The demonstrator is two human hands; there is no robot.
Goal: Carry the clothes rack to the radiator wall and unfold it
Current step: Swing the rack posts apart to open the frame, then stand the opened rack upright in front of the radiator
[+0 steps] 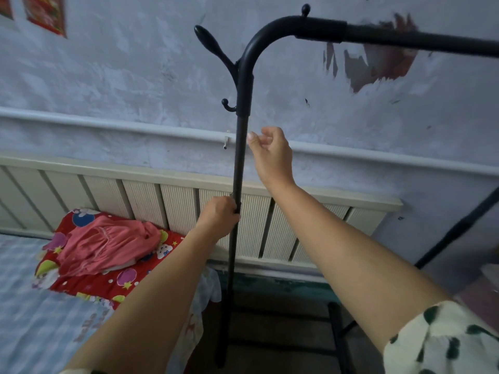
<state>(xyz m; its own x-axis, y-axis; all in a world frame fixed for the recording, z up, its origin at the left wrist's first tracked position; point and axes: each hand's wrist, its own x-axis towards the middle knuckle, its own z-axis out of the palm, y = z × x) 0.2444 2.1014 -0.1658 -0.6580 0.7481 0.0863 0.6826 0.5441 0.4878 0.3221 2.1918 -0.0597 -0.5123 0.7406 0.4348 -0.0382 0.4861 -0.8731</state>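
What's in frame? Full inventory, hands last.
clothes rack: 1, black, upright before the radiator, top bar running right
side hooks: 2, black, on the post's upper left
radiator: 1, cream, along the wall
pipe: 1, white, above the radiator
pillow: 1, red patterned, on the bed
garment: 1, pink, on the pillow
bed sheet: 1, pale blue, lower left
wall posters: 2, red, upper left
left hand: gripping the post
right hand: open, beside the post
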